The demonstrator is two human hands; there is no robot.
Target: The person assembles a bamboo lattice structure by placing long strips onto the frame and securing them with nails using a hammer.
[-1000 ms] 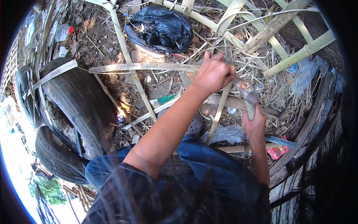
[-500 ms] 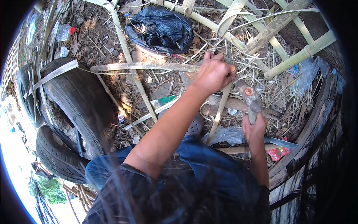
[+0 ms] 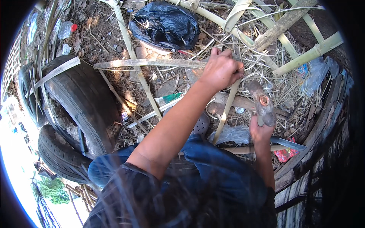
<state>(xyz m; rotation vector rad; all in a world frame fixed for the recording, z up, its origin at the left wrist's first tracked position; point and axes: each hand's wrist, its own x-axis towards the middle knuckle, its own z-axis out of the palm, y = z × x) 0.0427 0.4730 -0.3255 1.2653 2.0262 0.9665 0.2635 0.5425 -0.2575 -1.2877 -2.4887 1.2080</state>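
My left hand [image 3: 223, 69] is closed at the spot where two bamboo strips meet. One flat bamboo strip [image 3: 159, 62] runs in from the left. A narrower upright strip [image 3: 227, 110] comes up from below my hand. Whatever else is between my fingertips is hidden. To the right, my right hand [image 3: 261, 132] is wrapped round the handle of a wooden mallet [image 3: 264, 103]. The mallet's thick, worn head, with the orange-brown end of the handle showing in it, is raised just right of my left hand and apart from the strips.
Old tyres [image 3: 81, 102] lie at the left. A black plastic bag [image 3: 167, 26] sits beyond my left hand. Other bamboo poles [image 3: 310, 53] cross at the upper right over pale shavings [image 3: 262, 72]. A long blade [image 3: 288, 143] lies beside my right wrist, near a red wrapper [image 3: 285, 154].
The mallet head has shifted a little to the right and tilted back towards my right hand. My left hand stays at the same joint of the strips.
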